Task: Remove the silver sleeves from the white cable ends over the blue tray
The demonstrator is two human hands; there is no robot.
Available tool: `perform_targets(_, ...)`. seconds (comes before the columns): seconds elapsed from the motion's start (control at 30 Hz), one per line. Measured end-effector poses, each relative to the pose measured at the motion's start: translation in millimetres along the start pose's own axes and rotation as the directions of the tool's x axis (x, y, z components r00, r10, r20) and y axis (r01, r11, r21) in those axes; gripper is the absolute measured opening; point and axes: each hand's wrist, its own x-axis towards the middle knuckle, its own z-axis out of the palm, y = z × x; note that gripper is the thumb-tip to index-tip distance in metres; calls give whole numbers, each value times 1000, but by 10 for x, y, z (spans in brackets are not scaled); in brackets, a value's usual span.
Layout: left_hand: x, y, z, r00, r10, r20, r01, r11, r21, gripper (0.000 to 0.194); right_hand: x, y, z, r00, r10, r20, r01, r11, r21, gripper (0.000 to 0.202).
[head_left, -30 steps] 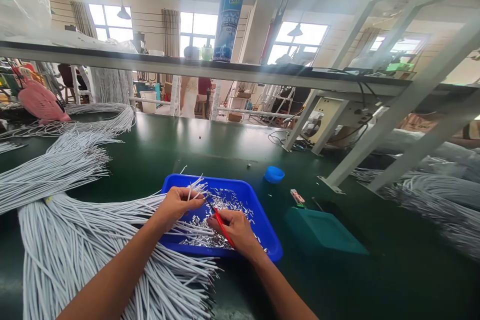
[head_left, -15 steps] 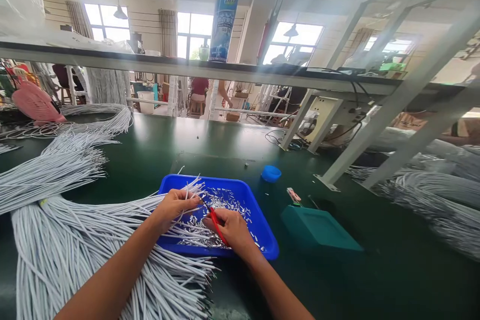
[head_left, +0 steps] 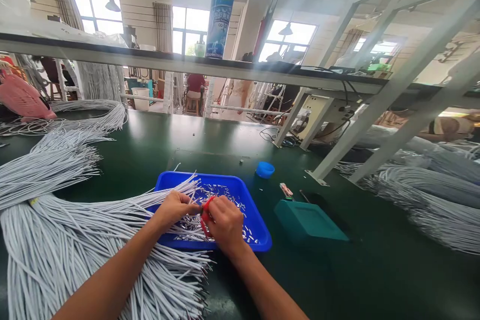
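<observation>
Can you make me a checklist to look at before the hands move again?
1. Right hand has the red-handled tool: ok, gripped.
2. Left hand has a wire pinched at its fingertips: cannot tell, too small.
3. Tool tip in plain sight: not ok, hidden around the fingers.
4. Blue tray below both hands: ok.
5. All white cables inside the tray: not ok, many lie outside.
</observation>
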Motion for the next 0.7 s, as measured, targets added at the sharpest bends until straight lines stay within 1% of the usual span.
perform_targets(0.03,8,-10,9,1000,-11,-17,11,1000,12,37,2,-6,-16,1000,12,-26,-11,1000,22,24)
perform_targets(0.07,14,-14,11,1000,-14,-19,14,1000,11,36,15,-7,-42,997,70,-38,-66,994,86,26)
perform_targets(0.1,18,-12,6,1000,-10,-10,10,1000,-5,33,37,-3,-76,988,150,-37,-142,976,167,29)
perform_targets(0.17,18,6,-25,1000,-16,21,17,998,-67,30,94,20,-156,954,299,-25,-277,911,306,34)
perform_targets(0.23,7,34,-70,996,-61,69,70,989,-131,33,142,53,-232,932,362,-12,-337,878,341,38)
perform_targets(0.27,-1,49,-93,991,-94,97,109,982,-155,36,155,70,-260,929,370,2,-352,882,314,39)
perform_targets(0.3,-10,64,-114,985,-125,116,144,974,-175,39,160,86,-280,934,356,17,-349,903,251,38)
perform_targets(0.37,-28,93,-146,977,-177,116,199,957,-212,44,152,111,-295,960,273,65,-275,961,30,36)
perform_targets(0.4,-35,105,-153,974,-201,104,220,948,-228,44,143,119,-295,969,230,94,-222,971,-90,35)
perform_targets(0.43,-41,113,-154,971,-221,92,237,943,-236,44,135,124,-293,973,200,119,-174,965,-197,34)
perform_targets(0.5,-42,116,-140,969,-240,61,248,940,-234,43,122,124,-290,971,188,147,-126,928,-351,34)
perform_targets(0.53,-39,110,-127,973,-227,35,229,945,-232,45,120,121,-291,969,191,154,-115,908,-402,34)
perform_targets(0.6,-26,93,-96,987,-157,-39,143,959,-244,47,121,111,-298,969,184,163,-90,882,-463,34)
perform_targets(0.67,-14,82,-69,990,-80,-112,47,962,-269,45,125,99,-306,968,161,191,-45,866,-498,33)
perform_targets(0.7,-11,84,-61,989,-59,-133,20,960,-278,43,127,94,-307,966,148,213,-17,856,-516,32)
